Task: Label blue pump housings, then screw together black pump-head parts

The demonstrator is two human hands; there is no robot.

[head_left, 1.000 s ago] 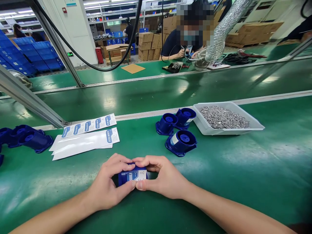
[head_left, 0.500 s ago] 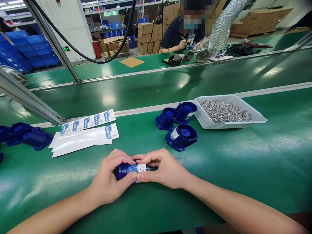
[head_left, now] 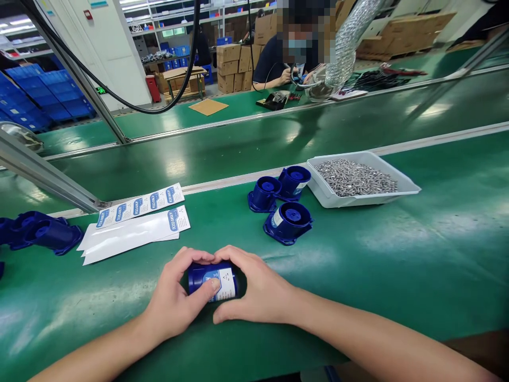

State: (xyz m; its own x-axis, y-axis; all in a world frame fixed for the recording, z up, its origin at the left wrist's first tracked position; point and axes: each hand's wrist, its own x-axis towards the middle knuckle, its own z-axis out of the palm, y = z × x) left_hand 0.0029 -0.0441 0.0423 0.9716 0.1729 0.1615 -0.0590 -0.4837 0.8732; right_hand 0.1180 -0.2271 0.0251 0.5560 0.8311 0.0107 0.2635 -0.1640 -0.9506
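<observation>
A blue plastic housing [head_left: 203, 275] with a white and blue label [head_left: 221, 281] lies on its side on the green belt [head_left: 358, 276], close to me. My left hand [head_left: 175, 305] wraps round it from the left, thumb pressed on the label. From the right, my right hand [head_left: 258, 291] cups it, fingers curled over its top and end.
Three more blue housings [head_left: 287, 222] stand near a white tray [head_left: 326, 199] of small metal screws [head_left: 353, 178]. Label sheets [head_left: 135, 225] lie to the left, beside further blue housings [head_left: 43, 234]. A metal post [head_left: 43, 172] slants at left. Another person [head_left: 278, 61] works across the line.
My right hand has slid from pinching the label to cupping the housing's right end. The label now shows more fully. The view has shifted slightly.
</observation>
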